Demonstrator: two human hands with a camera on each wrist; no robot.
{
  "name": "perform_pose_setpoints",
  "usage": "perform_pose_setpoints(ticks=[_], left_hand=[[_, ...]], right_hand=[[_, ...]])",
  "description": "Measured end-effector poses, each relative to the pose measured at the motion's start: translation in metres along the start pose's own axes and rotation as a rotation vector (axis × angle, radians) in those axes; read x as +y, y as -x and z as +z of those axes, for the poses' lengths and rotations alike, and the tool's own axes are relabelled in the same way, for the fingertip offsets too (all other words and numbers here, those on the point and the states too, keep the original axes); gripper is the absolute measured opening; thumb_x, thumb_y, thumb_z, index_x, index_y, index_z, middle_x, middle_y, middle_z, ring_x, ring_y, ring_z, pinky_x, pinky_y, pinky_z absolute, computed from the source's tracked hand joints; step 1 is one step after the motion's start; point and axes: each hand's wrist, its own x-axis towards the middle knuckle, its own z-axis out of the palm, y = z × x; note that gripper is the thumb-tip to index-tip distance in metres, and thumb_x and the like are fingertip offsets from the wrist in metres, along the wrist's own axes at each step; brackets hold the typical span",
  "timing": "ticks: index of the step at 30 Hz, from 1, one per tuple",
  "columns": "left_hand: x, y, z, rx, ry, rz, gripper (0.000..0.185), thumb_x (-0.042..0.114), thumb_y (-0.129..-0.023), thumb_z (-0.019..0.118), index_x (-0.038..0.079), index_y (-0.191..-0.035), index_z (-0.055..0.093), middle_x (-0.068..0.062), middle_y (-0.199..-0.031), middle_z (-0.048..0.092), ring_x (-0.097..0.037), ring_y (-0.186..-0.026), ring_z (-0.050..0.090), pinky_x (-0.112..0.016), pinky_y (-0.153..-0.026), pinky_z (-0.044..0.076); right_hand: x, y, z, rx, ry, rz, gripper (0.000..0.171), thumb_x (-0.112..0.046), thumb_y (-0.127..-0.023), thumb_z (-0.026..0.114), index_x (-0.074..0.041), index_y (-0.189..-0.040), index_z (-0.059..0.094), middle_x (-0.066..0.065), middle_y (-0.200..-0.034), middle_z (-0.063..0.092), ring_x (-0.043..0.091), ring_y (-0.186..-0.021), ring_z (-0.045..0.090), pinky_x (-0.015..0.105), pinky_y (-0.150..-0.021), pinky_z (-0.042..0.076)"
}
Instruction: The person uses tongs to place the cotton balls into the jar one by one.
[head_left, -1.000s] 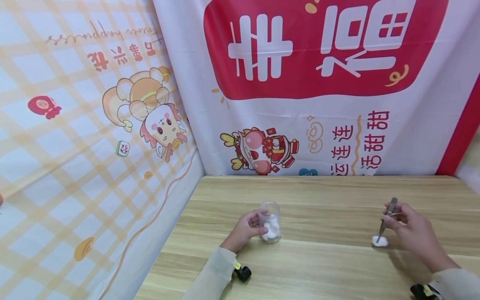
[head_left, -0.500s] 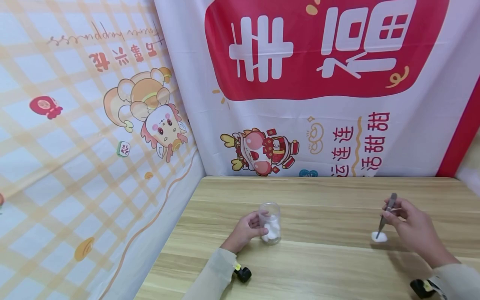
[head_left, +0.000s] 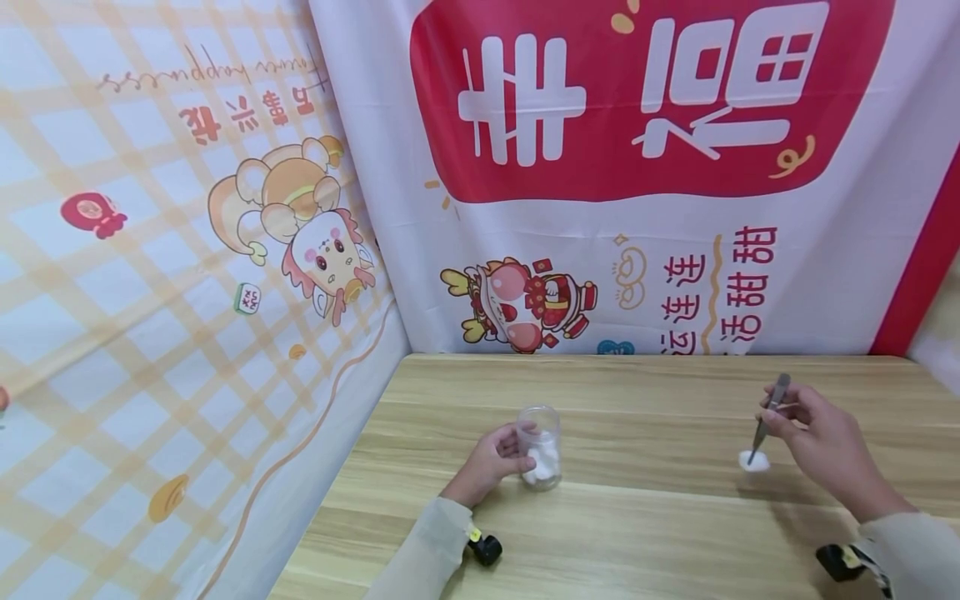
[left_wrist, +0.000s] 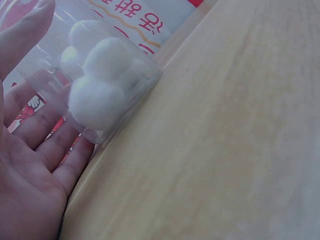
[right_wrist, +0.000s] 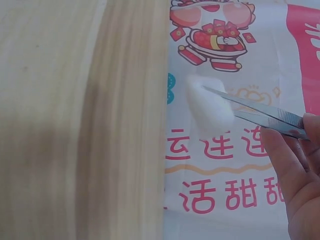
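Observation:
My left hand (head_left: pixel 487 465) grips a clear plastic jar (head_left: pixel 538 419) that stands upright on the wooden table. Thumb and fingers lie on either side of its wall. Several white cotton balls (left_wrist: pixel 97 102) fill the lower part of the jar in the left wrist view. Over on the right, my right hand (head_left: pixel 823 446) pinches a pair of metal tweezers (head_left: pixel 768 419), pointing downward. Between the tweezer tips is a single cotton ball (right_wrist: pixel 212 105), held above the tabletop in the right wrist view.
The wooden table (head_left: pixel 637 533) stretches between the two hands. A white and red printed cloth (head_left: pixel 600 225) hangs along its back edge, and a checked cloth (head_left: pixel 187 350) covers the left side. A black wrist camera (head_left: pixel 487 550) sits by the left sleeve.
The right hand has moved slightly away from me and a little left, carrying the tweezers and cotton ball along. My left hand and the jar have stayed in place.

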Motion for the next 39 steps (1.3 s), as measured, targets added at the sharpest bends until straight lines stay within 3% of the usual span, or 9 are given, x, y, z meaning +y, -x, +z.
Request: perform_pose_setpoints(ticks=[5,24,29,39], left_hand=[[0.0,0.0,0.0,-0.008,0.011,0.007,0.059,0.019,-0.082,0.079,0.018,-0.136,0.055,-0.003,-0.134,0.057,-0.024,-0.121,0.055,-0.034,-0.099,0.046],[0.001,0.001,0.0,-0.005,0.014,0.005,0.06,0.019,-0.081,0.08,0.017,-0.136,0.055,-0.004,-0.134,0.057,-0.024,-0.121,0.055,-0.034,-0.099,0.047],[0.002,0.002,-0.001,-0.004,0.014,0.003,0.06,0.018,-0.082,0.08,0.017,-0.136,0.055,-0.004,-0.134,0.057,-0.023,-0.121,0.055,-0.034,-0.099,0.047],[0.0,0.001,-0.001,-0.01,0.026,0.01,0.06,0.019,-0.081,0.08,0.016,-0.136,0.055,-0.005,-0.134,0.057,-0.024,-0.121,0.055,-0.034,-0.098,0.047]], right_hand=[[-0.005,-0.003,-0.002,-0.021,-0.014,0.022,0.035,-0.022,-0.1,0.057,0.002,-0.124,0.051,0.025,-0.112,0.062,0.057,-0.111,0.052,0.068,-0.08,0.046],[-0.023,-0.009,0.003,0.028,-0.033,0.023,0.035,-0.024,-0.099,0.059,-0.001,-0.124,0.052,0.02,-0.114,0.062,0.048,-0.111,0.056,0.061,-0.079,0.051],[-0.029,-0.011,0.007,0.01,-0.068,0.04,0.038,-0.028,-0.1,0.057,-0.001,-0.125,0.051,0.021,-0.114,0.061,0.047,-0.113,0.055,0.064,-0.082,0.048],[-0.043,-0.02,0.011,0.033,-0.078,-0.018,0.031,-0.025,-0.1,0.057,-0.003,-0.121,0.052,0.018,-0.109,0.064,0.046,-0.11,0.057,0.065,-0.083,0.047]])
